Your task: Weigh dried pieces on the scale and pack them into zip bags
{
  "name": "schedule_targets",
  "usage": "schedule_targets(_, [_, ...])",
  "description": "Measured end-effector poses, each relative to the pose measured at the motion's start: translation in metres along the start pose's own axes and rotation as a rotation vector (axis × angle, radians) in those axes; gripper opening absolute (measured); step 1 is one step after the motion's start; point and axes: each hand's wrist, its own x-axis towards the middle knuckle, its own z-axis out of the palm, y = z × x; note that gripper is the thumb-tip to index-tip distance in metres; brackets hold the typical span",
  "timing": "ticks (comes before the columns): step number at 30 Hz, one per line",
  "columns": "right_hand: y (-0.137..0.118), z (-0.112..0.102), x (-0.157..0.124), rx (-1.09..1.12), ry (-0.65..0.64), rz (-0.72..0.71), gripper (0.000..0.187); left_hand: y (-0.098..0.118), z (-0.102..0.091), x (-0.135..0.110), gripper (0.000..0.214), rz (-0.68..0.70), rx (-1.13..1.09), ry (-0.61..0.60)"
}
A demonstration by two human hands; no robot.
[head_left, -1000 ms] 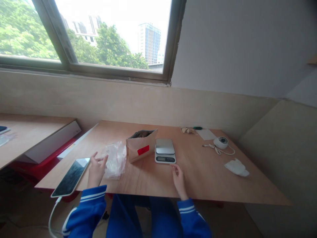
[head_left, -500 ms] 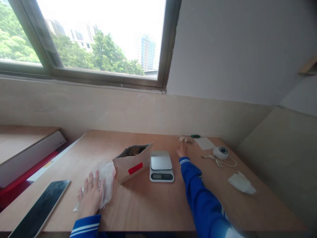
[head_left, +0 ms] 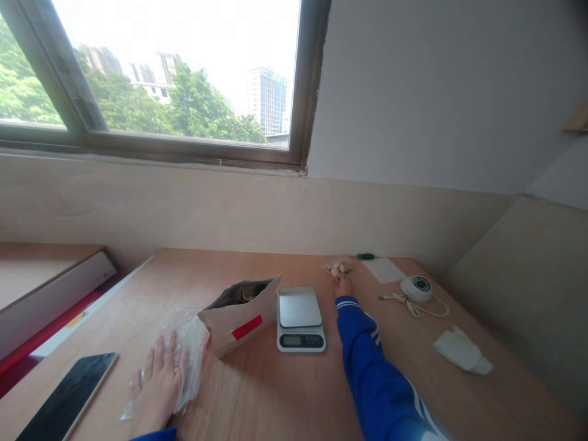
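Observation:
My left hand (head_left: pixel 158 386) lies flat with fingers spread on some clear plastic bags (head_left: pixel 195 355) at the left. To their right stands a paper pouch (head_left: pixel 248 321) with a red label, its top gaping and brown pieces inside. A kitchen scale (head_left: pixel 301 312) with a bare metal plate sits beside the pouch. Past the scale, my right hand (head_left: pixel 343 285) reaches to the back of the table, its fingers closed at the near edge of a small clear bag (head_left: pixel 339 267) with pale round pieces. The fingertips are small and partly hidden.
A dark-screened phone (head_left: pixel 68 398) lies at the front left. At the right are a white round device (head_left: pixel 416 288) with a cable and a crumpled white tissue (head_left: pixel 463 352). A white sheet (head_left: pixel 383 270) and a green-handled tool (head_left: pixel 366 256) lie near the wall.
My right hand has closed its fingers at the small clear bag, which has shifted slightly left and nearer. My left hand stays flat on the plastic bags. The whole view has shifted slightly.

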Motion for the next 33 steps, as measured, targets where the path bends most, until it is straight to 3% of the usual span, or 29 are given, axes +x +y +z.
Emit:
schedule_targets(4, [-0.01, -0.053, -0.067, 0.076, 0.049, 0.053, 0.038, -0.007, -0.006, 0.009, 0.059, -0.007, -0.147, -0.058])
schedule_targets(7, [-0.027, -0.107, -0.13, 0.284, 0.155, 0.147, 0.042, -0.011, -0.03, 0.02, 0.056, -0.08, -0.386, -0.218])
schedule_targets(8, [-0.037, -0.125, -0.147, 0.337, 0.207, 0.196, 0.044, -0.01, -0.042, 0.021, 0.056, -0.081, -0.455, -0.22])
schedule_targets(10, [-0.059, -0.154, -0.171, 0.431, 0.271, 0.291, 0.047, 0.003, -0.068, 0.019, 0.05, -0.071, -0.508, -0.02])
schedule_targets(13, [-0.1, -0.18, -0.183, 0.565, 0.12, 0.379, 0.05, 0.041, -0.102, -0.007, 0.038, -0.019, -0.666, 0.207])
schedule_targets(15, [-0.126, -0.186, -0.182, 0.616, 0.042, 0.346, 0.05, 0.074, -0.116, -0.038, 0.036, 0.087, -0.857, 0.091])
schedule_targets(18, [-0.159, -0.186, -0.184, 0.673, -0.031, 0.273, 0.047, 0.119, -0.123, -0.092, 0.035, 0.288, -1.141, -0.438])
schedule_targets(20, [-0.175, -0.182, -0.189, 0.715, -0.089, 0.256, 0.044, 0.139, -0.122, -0.12, 0.034, 0.331, -1.197, -0.686])
schedule_targets(23, [-0.187, -0.176, -0.199, 0.747, -0.161, 0.225, 0.04, 0.15, -0.119, -0.142, 0.027, 0.374, -1.211, -0.839])
schedule_targets(27, [-0.191, -0.166, -0.204, 0.73, -0.211, 0.183, 0.04, 0.147, -0.12, -0.142, 0.029, 0.384, -1.271, -0.939])
schedule_targets(31, [-0.196, -0.16, -0.207, 0.551, -0.068, 0.082, 0.041, 0.148, -0.122, -0.136, 0.033, 0.251, -1.402, -0.766])
schedule_targets(33, [-0.201, -0.162, -0.21, 0.492, -0.209, -0.019, 0.028, 0.151, -0.12, -0.134, 0.035, 0.218, -1.436, -0.696])
